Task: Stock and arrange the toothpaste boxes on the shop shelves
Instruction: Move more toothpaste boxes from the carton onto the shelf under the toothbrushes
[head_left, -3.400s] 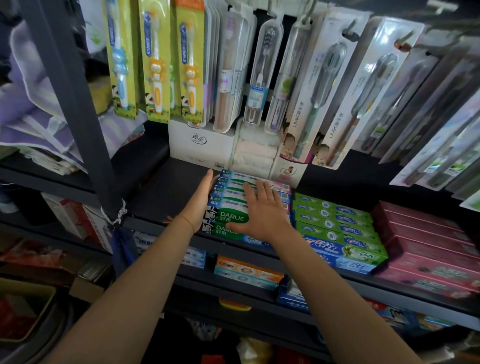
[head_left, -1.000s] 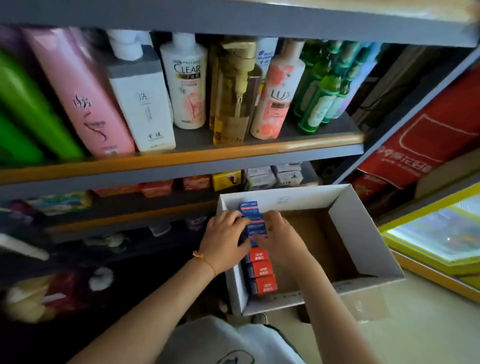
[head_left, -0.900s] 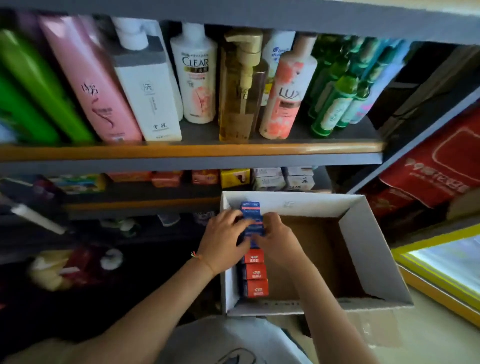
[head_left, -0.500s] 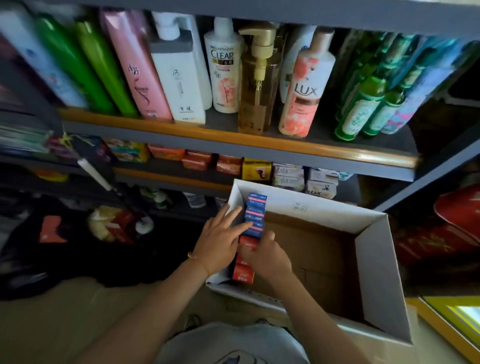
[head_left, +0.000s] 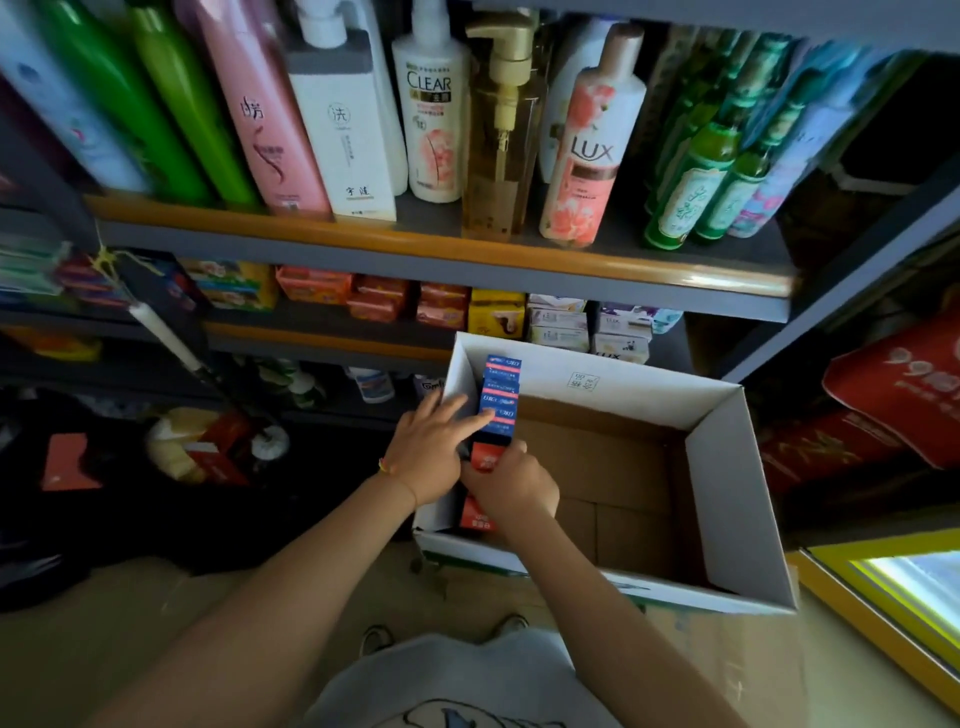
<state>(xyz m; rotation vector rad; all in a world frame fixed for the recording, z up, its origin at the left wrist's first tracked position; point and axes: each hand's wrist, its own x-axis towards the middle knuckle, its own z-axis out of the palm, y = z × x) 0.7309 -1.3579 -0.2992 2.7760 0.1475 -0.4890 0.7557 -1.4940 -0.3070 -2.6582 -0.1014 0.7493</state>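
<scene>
**Hands at the carton of toothpaste boxes, below the bottle shelf**

Since the moment 3.4 s ago, when both hands lay flat on green toothpaste boxes on a shelf under hanging toothbrushes, the person has turned to a white carton (head_left: 727, 467) standing on the floor (head_left: 130, 623) before another rack. Over the last half second the view has drawn closer, and the hands have stayed at the same row of boxes.

The toothpaste boxes (head_left: 501, 395) stand on end in a single row along the carton's left inner wall: blue-ended ones at the far end, red-ended ones nearer the person. The rest of the carton shows bare brown cardboard.

The left hand (head_left: 434, 457) reaches over the left wall, fingers spread and extended, the fingertips resting on the blue boxes; it is not closed round them. A thin coloured band sits at its wrist. The right hand (head_left: 511, 486) is curled, thumb and fingers pinched on a red box (head_left: 485, 460) in the middle of the row. A further red box shows below that hand.

Above, a shelf (head_left: 441, 254) with an orange front edge carries upright bottles (head_left: 431, 114) of shampoo and wash. The shelf below it holds small soap packs (head_left: 493, 314), just behind the carton's far wall.
</scene>
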